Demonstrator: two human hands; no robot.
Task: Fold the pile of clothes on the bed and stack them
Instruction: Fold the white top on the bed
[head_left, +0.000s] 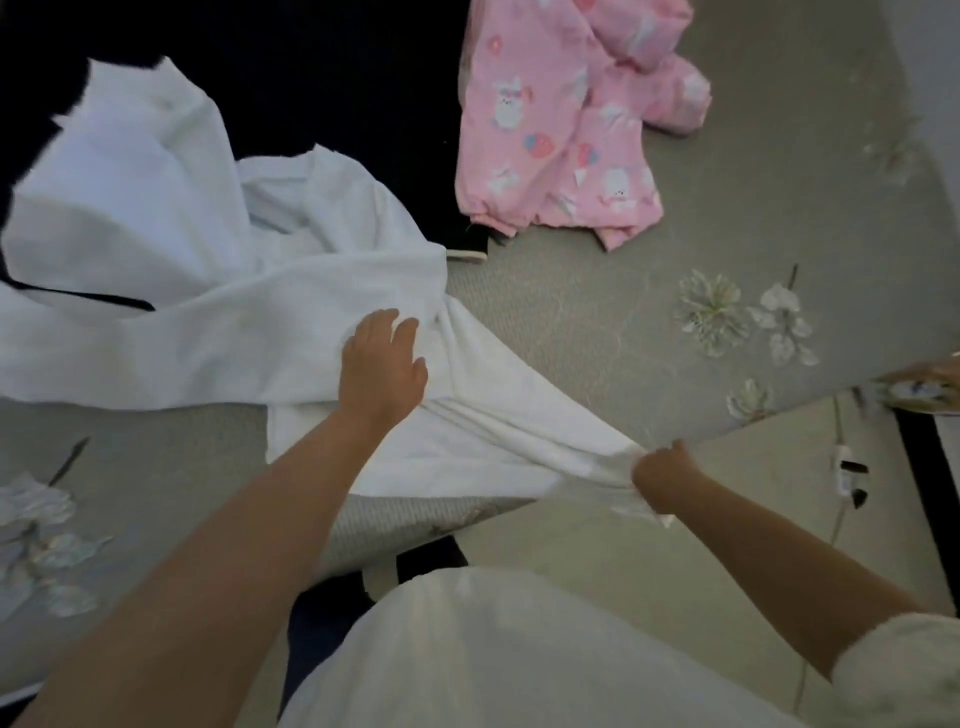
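At the bed's (597, 322) edge, your right hand (658, 467) pinches the white garment's (208, 291) corner at four o'clock from your flat, open left hand (382, 358).

A bed takes up most of the view, covered by a grey bedspread (597, 322) with a fine ribbed weave; pale embroidered flowers (743, 322) sit on the spread toward its right edge, and more of them (41, 540) lie at its lower left; beyond the bed's right edge a pale floor (597, 540) shows; a white power strip (847, 473) on a thin cord lies on that floor, just off the bed's corner; the light is dim and cool.
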